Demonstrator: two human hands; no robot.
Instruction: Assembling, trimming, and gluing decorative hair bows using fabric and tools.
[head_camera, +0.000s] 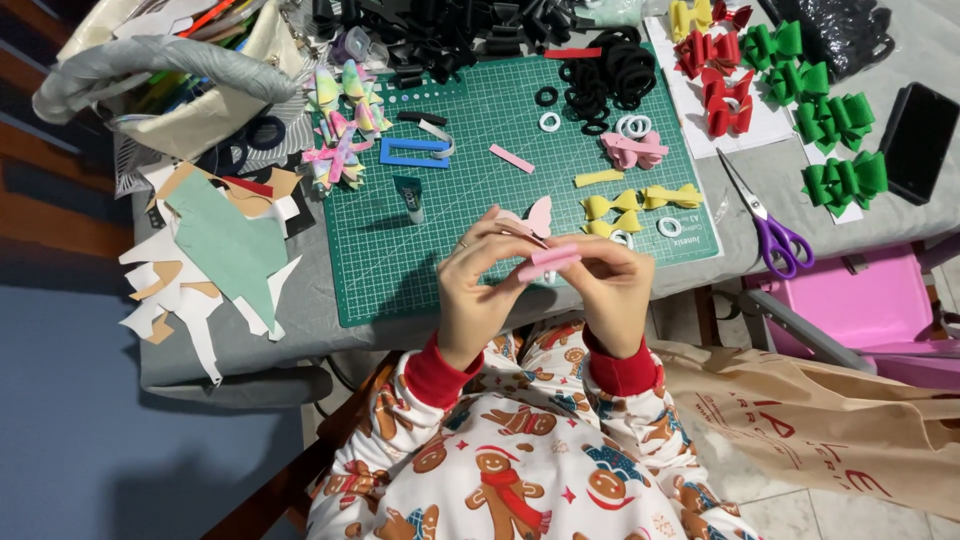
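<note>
Both hands meet just in front of the near edge of the green cutting mat (420, 270). The left hand (478, 290) and the right hand (612, 290) are pressed close together, their fingertips pinching a pink foam strip (548, 262) between them. A pale pink bow-shaped piece (535, 217) stands up just behind the strip, over the mat's near edge; the left hand seems to hold it too.

To do this well, I judge the strip should be kept flat and centred across the middle of the bow piece, with both thumbs pressing evenly so that it does not twist or slip sideways.

On the mat, beyond the hands, lie yellow bows (640, 205), a pink bow (633, 150), a blue foam piece (413, 152) and a small glue tube (410, 198). Purple-handled scissors (768, 225) rest just right of the mat, with green bows (835, 125) and red bows (722, 75) farther right. Left of the mat lie paper scraps (215, 255) on the grey worktop (300, 330).

The hands cover most of the strip, so how it joins the bow piece cannot be made out, nor whether glue is on it. The black heap at the mat's far edge is cut off by the frame.
</note>
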